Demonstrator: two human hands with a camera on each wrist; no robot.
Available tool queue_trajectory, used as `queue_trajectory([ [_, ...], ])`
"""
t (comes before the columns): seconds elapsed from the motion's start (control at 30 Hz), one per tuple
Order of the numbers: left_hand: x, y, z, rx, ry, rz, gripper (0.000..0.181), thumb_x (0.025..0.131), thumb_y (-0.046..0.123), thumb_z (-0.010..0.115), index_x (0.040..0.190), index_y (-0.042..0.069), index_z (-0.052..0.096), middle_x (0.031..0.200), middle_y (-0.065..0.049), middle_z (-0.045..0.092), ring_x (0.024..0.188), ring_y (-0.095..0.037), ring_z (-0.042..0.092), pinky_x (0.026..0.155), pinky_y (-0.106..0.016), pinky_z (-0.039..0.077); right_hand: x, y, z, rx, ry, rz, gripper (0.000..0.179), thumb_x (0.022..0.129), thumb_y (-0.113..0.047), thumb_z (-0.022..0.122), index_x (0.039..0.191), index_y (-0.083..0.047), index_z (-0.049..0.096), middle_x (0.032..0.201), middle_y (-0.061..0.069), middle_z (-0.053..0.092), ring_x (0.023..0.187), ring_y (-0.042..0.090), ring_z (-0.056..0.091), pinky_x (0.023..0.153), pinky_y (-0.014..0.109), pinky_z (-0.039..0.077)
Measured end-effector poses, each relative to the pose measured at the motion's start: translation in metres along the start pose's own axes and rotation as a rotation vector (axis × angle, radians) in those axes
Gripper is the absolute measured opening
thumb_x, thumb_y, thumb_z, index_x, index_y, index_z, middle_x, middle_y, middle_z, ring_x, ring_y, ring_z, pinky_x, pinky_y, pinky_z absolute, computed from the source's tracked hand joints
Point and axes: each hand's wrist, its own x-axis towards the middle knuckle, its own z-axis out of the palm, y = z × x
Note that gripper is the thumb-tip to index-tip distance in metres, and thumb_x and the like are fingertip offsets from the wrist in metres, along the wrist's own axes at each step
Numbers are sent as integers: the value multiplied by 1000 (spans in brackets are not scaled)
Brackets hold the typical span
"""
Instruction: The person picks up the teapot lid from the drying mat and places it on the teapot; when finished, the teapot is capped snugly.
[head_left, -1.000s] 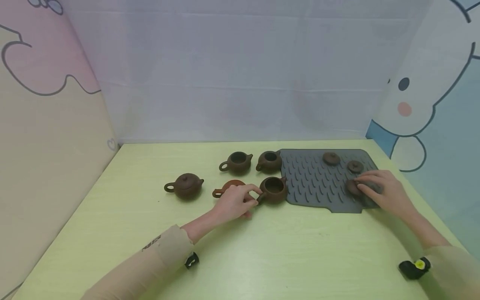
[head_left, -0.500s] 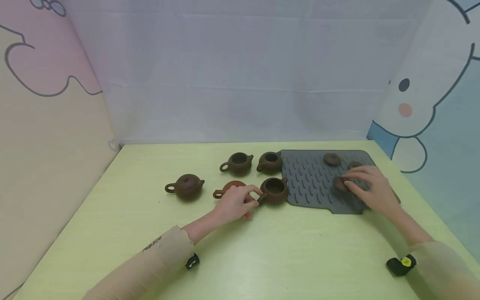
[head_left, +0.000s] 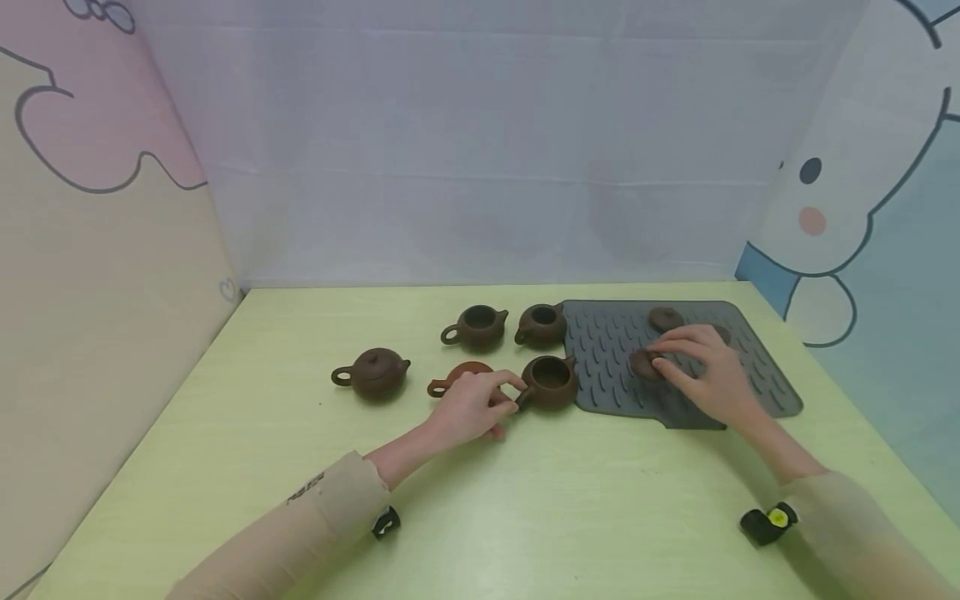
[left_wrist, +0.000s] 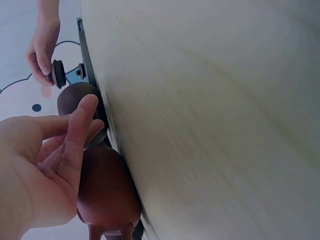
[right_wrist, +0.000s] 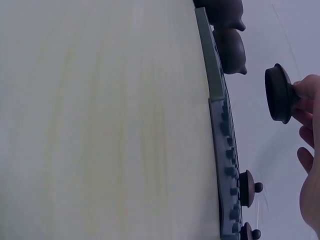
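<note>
My right hand (head_left: 705, 371) pinches a dark brown teapot lid (right_wrist: 280, 94) by its knob, held above the grey mat (head_left: 607, 375). In the right wrist view the lid's rim faces down to the mat, well apart from it. My left hand (head_left: 472, 408) pinches the handle of an open brown teapot (head_left: 550, 385) that stands on the table at the mat's left edge. Just behind that hand is a reddish teapot (left_wrist: 110, 190), partly hidden by it in the head view. Two more lids lie on the mat: one lid (head_left: 665, 318) at the back, another (right_wrist: 248, 232) partly covered by my right hand in the head view.
Two lidless teapots stand farther back, one (head_left: 480, 327) in the middle and one (head_left: 542, 325) against the mat's left edge. A lidded dark teapot (head_left: 377, 373) sits to the left. A white cloth wall (head_left: 487, 167) rises behind the table (head_left: 525, 508).
My right hand has carried the lid leftward over the mat, from its right side toward the open teapot. The left hand stays at the teapot's handle.
</note>
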Motion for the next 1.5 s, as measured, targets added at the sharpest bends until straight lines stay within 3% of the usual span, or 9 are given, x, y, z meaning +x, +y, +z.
queue_trajectory([
  [0.33,1,-1,1,-1,-4,-9,25,93,13,68,118,17,67,87,-4,79,50,-4,67,55,-21,52,14,-14,21,111,22,-63,29,73,6,78,99,-6,76,102,11,69,103,24,54,96,19,35],
  [0.6,1,1,0,11,-1,-1,25,93,14,68,118,17,67,86,-4,79,49,-3,66,56,-19,51,23,-26,37,193,18,-56,28,74,4,78,100,-7,77,103,10,70,104,24,55,94,20,37],
  [0.9,1,1,0,7,-4,-1,25,93,14,69,118,17,67,87,-4,79,51,-5,67,58,-19,51,34,-43,55,275,37,-125,29,74,6,77,100,-7,77,102,12,70,102,26,56,95,23,38],
  [1.5,0,1,-1,20,-6,2,25,94,14,67,119,16,67,87,-5,79,49,-4,66,55,-19,50,46,-66,81,306,-36,-174,25,78,1,78,100,-10,77,102,6,70,102,22,57,92,32,42],
])
